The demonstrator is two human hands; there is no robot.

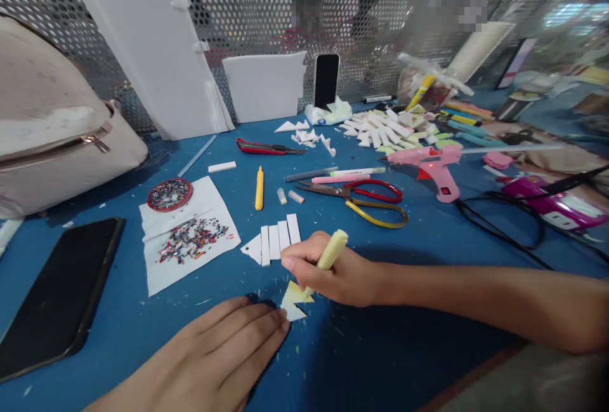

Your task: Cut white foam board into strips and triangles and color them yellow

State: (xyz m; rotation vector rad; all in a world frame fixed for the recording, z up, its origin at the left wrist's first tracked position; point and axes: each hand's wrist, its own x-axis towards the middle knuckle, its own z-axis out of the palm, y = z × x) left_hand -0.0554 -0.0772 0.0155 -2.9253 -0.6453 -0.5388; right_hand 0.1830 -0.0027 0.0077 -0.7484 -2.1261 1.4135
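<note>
My right hand (340,272) grips a pale yellow marker (334,248), tilted, its lower end at a small notched paper piece (294,312) on the blue table. Part of that piece is coloured yellow and the rest is white. Stretched out flat, my left hand (233,345) touches the piece's left edge with its fingertips. Just beyond my right hand lie several white strips (275,242) side by side, with a pointed white piece (253,249) at their left end. My right hand hides part of the strips.
Beads (190,240) lie on white paper (159,282) beside a red-rimmed dish (191,197). Farther back are a utility knife (266,147), scissors (345,192), a yellow pen (259,188), cut white pieces (380,129) and a pink glue gun (440,167) with cables. A phone (59,291) lies left.
</note>
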